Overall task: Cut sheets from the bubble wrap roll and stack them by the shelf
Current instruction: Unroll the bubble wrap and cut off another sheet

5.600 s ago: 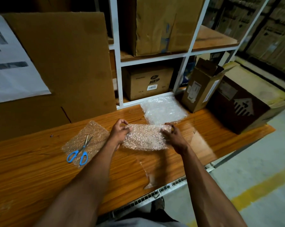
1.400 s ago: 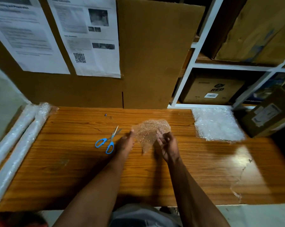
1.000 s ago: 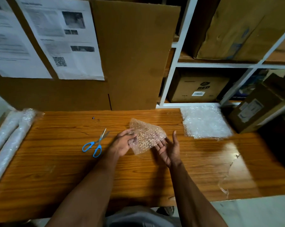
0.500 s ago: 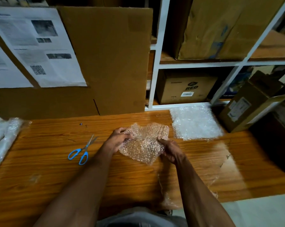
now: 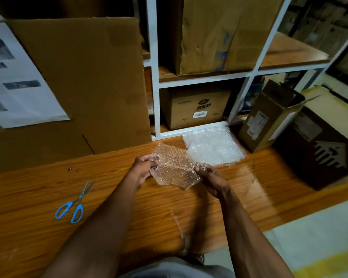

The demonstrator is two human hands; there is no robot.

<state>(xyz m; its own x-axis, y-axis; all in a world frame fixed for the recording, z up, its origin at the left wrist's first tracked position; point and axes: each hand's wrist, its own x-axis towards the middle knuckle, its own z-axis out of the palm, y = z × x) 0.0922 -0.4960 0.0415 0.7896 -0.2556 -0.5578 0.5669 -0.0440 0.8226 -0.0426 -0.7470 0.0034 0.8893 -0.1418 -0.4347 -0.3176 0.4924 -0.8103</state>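
Shelf (image 5: 199, 82) at the back, table (image 5: 38, 197) in front. Stack (image 5: 213, 146) of cut sheets lies flat on the table against the shelf foot. Loose sheet (image 5: 174, 168) is held up over the table, just left of the stack. Left hand (image 5: 143, 167) pinches its left edge, right hand (image 5: 208, 176) its right corner. Sheet looks light, floppy and crumples easily, so hold opposite edges taut. Scissors (image 5: 74, 205) lie well left, untouched.

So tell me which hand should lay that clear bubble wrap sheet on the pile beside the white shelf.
Right. The right hand pinches the clear bubble wrap sheet at its edge nearest the stacked sheets, which lie on its side; the left hand would probably have to cross over.
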